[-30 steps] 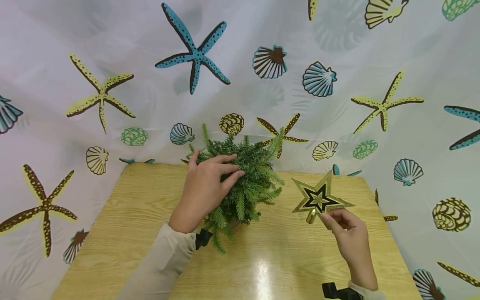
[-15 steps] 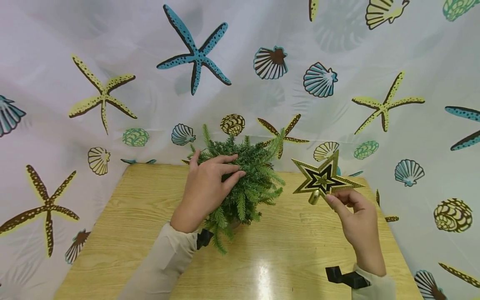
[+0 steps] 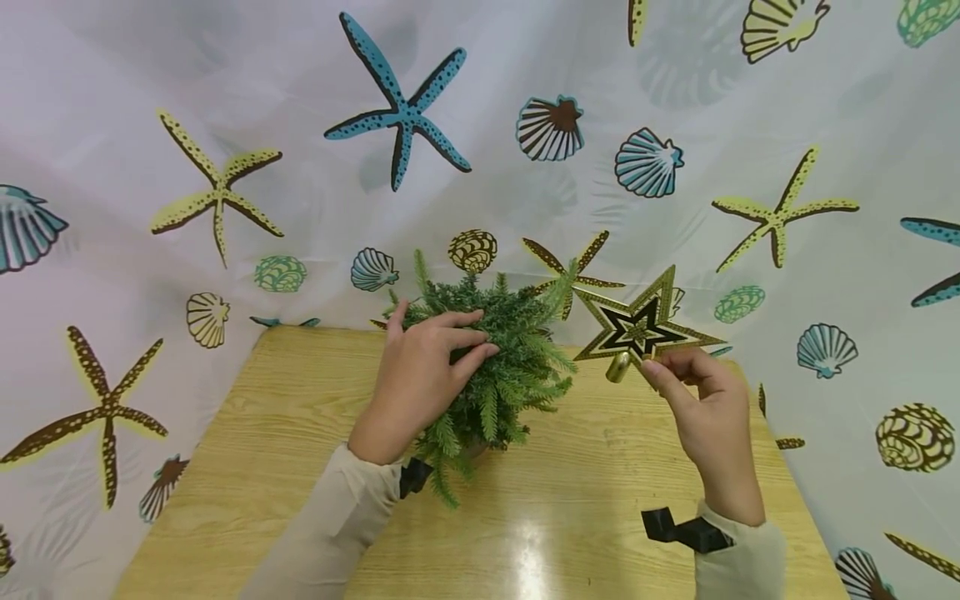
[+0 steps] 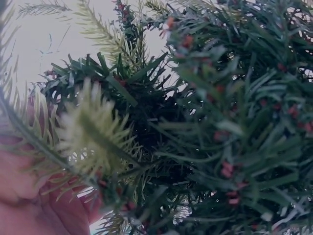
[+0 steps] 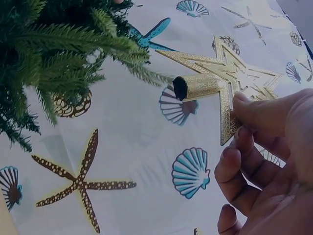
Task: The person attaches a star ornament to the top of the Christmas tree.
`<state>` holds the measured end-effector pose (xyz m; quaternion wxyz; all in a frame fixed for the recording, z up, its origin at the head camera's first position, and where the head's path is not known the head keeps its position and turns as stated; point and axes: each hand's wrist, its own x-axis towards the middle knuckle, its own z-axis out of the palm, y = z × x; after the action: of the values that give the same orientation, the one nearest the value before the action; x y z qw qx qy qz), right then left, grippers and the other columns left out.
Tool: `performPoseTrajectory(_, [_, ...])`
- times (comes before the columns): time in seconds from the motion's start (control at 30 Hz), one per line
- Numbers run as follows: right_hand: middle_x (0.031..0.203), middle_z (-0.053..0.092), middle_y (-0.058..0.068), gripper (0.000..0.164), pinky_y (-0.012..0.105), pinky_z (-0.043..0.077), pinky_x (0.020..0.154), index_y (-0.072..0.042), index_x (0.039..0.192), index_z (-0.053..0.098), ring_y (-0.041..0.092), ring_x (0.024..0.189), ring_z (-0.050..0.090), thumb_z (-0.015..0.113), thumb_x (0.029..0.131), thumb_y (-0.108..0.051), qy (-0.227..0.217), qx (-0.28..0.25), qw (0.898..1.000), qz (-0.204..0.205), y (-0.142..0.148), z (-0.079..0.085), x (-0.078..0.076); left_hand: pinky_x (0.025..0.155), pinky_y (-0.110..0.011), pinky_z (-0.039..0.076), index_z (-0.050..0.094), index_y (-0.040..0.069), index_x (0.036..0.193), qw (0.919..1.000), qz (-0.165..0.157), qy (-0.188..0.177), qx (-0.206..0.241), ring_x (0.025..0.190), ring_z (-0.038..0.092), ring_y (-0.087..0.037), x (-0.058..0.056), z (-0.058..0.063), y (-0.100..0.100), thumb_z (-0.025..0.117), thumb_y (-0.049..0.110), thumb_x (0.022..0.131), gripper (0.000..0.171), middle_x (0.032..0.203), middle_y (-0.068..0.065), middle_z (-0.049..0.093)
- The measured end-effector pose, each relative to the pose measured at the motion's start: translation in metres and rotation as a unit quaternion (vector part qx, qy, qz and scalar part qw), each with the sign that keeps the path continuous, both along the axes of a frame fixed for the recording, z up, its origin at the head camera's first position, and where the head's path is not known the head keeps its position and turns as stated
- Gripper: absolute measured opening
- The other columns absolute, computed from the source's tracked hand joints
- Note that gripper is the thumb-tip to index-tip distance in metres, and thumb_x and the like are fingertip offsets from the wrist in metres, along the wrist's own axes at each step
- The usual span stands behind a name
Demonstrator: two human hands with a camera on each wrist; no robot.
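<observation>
A small artificial Christmas tree (image 3: 502, 367) with green needles stands on the wooden table. My left hand (image 3: 416, 367) rests on its upper branches from the left, fingers spread and thumb tip near the index finger. In the left wrist view, foliage covers most of that hand (image 4: 29, 200). On the right, my right hand (image 3: 712, 408) pinches one lower point of a gold and black star tree topper (image 3: 637, 332) between thumb and fingers. The star is raised, its hollow gold socket (image 5: 200, 86) angled toward the tree in the right wrist view.
The light wooden table (image 3: 300, 467) reaches back to a white curtain (image 3: 570, 50) printed with starfish and shells. This curtain also hangs at both sides. Black straps (image 3: 686, 531) sit at both wrists.
My right hand has lifted the star topper up from lower over the table, then brought it slightly closer to the tree. My left hand stays on the branches.
</observation>
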<state>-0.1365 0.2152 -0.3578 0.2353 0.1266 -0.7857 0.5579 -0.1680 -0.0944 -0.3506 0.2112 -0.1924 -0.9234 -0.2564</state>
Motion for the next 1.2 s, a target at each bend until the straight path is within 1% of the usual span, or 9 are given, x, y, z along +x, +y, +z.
performPoseTrajectory(0.13, [0.085, 0.068, 0.005, 0.007, 0.029, 0.046, 0.073, 0.004, 0.092, 0.072, 0.018, 0.073, 0.057, 0.073, 0.096, -0.001, 0.007, -0.010, 1.000, 0.013, -0.009, 0.008, -0.005, 0.122, -0.066, 0.007, 0.084, 0.019, 0.108, 1.0000, 0.000, -0.003, 0.005, 0.114, 0.070, -0.021, 0.000, -0.001, -0.001, 0.078, 0.032, 0.095, 0.020, 0.132, 0.002, 0.070])
performPoseTrajectory(0.3, [0.089, 0.068, 0.006, 0.009, 0.031, 0.046, 0.075, 0.004, 0.094, 0.072, 0.019, 0.074, 0.057, 0.073, 0.097, -0.004, 0.004, -0.021, 0.999, 0.030, -0.022, 0.015, -0.012, 0.122, -0.066, 0.006, 0.084, 0.019, 0.108, 0.9999, 0.000, -0.006, 0.010, 0.113, 0.070, -0.021, 0.000, -0.002, -0.001, 0.078, 0.032, 0.095, 0.019, 0.133, 0.003, 0.070])
performPoseTrajectory(0.47, [0.090, 0.069, 0.006, 0.009, 0.032, 0.046, 0.075, 0.005, 0.094, 0.072, 0.020, 0.074, 0.058, 0.073, 0.097, -0.004, 0.006, -0.028, 0.998, 0.055, -0.036, 0.018, -0.020, 0.122, -0.066, 0.006, 0.083, 0.019, 0.109, 0.9999, -0.001, -0.009, 0.008, 0.112, 0.071, -0.021, 0.001, -0.003, -0.002, 0.078, 0.032, 0.095, 0.021, 0.135, 0.003, 0.068])
performPoseTrajectory(0.67, [0.090, 0.069, 0.003, 0.011, 0.033, 0.048, 0.078, 0.005, 0.095, 0.073, 0.019, 0.076, 0.060, 0.073, 0.097, -0.006, 0.013, -0.036, 0.996, 0.083, -0.056, 0.020, -0.030, 0.122, -0.066, 0.007, 0.083, 0.019, 0.110, 0.9999, -0.007, -0.006, 0.011, 0.114, 0.070, -0.022, 0.001, -0.003, -0.003, 0.079, 0.032, 0.094, 0.021, 0.136, 0.003, 0.067])
performPoseTrajectory(0.77, [0.088, 0.069, 0.004, 0.010, 0.033, 0.047, 0.078, 0.005, 0.095, 0.074, 0.019, 0.076, 0.059, 0.074, 0.097, -0.005, 0.016, -0.036, 0.995, 0.092, -0.067, 0.021, -0.034, 0.122, -0.066, 0.007, 0.083, 0.019, 0.112, 0.9997, -0.012, -0.014, 0.014, 0.115, 0.070, -0.022, 0.002, -0.002, -0.005, 0.079, 0.031, 0.094, 0.022, 0.137, 0.003, 0.067])
performPoseTrajectory(0.87, [0.087, 0.067, 0.008, 0.009, 0.034, 0.046, 0.076, 0.003, 0.095, 0.074, 0.020, 0.076, 0.058, 0.075, 0.096, -0.006, 0.019, -0.030, 0.994, 0.100, -0.078, 0.022, -0.038, 0.123, -0.064, 0.005, 0.082, 0.018, 0.116, 0.9994, -0.015, -0.028, 0.013, 0.117, 0.069, -0.023, 0.003, 0.000, -0.006, 0.077, 0.030, 0.096, 0.024, 0.140, 0.003, 0.064])
performPoseTrajectory(0.97, [0.086, 0.066, 0.010, 0.011, 0.034, 0.044, 0.074, 0.002, 0.096, 0.074, 0.021, 0.075, 0.057, 0.076, 0.096, -0.009, 0.022, -0.022, 0.994, 0.105, -0.089, 0.023, -0.042, 0.123, -0.063, 0.004, 0.081, 0.018, 0.119, 0.9993, -0.014, -0.034, 0.006, 0.122, 0.066, -0.023, 0.004, 0.001, -0.008, 0.076, 0.029, 0.097, 0.025, 0.142, 0.002, 0.063])
performPoseTrajectory(1.2, [0.084, 0.067, 0.010, 0.010, 0.033, 0.044, 0.072, 0.000, 0.095, 0.075, 0.021, 0.072, 0.057, 0.077, 0.096, -0.010, 0.020, -0.025, 0.994, 0.101, -0.105, 0.019, -0.047, 0.122, -0.065, 0.006, 0.081, 0.017, 0.118, 0.9995, -0.008, -0.028, 0.008, 0.139, 0.052, -0.029, 0.005, 0.000, -0.008, 0.075, 0.029, 0.098, 0.024, 0.144, -0.006, 0.062])
